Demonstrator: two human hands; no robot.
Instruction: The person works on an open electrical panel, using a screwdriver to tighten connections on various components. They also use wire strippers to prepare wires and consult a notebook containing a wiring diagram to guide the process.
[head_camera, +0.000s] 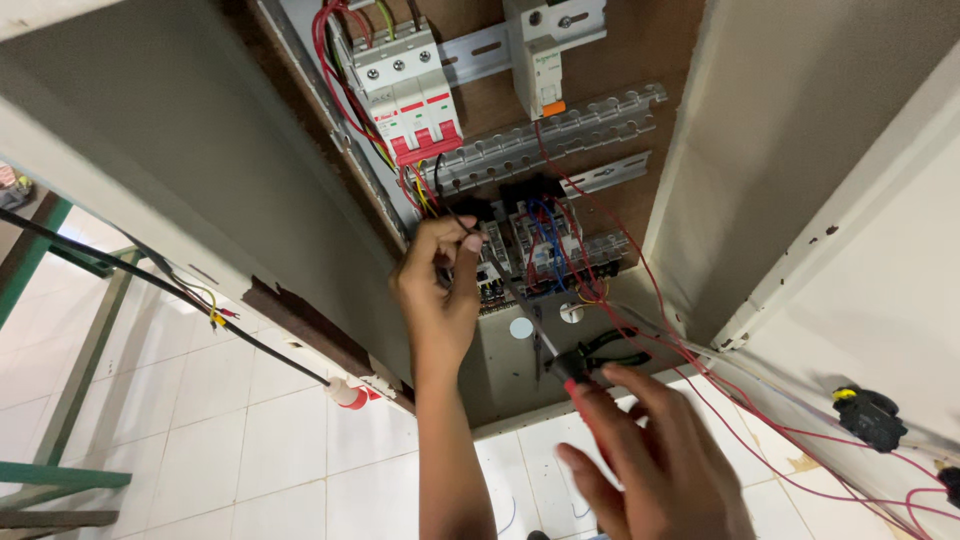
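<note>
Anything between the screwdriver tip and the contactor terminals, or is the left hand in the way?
Nothing solid: the screwdriver shaft runs up past the left hand, which pinches a black wire beside it. Loose red wires drape across the contactors.

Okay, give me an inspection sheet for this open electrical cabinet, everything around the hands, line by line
Surface: brown backboard inside a grey metal cabinet.
Job's things: red-handled screwdriver, its shaft reaching up toward the black contactor block with blue wires.
Clutter: black-handled pliers lying on the cabinet floor; white breaker with red levers on a rail.
Grippers: left hand pinches a thin black wire beside the block; right hand grips the screwdriver handle.
Cables: loose red wires trailing out to the right; thick black cable ending in a red plug.
Surroundings: white tiled floor, green metal frame.
</note>
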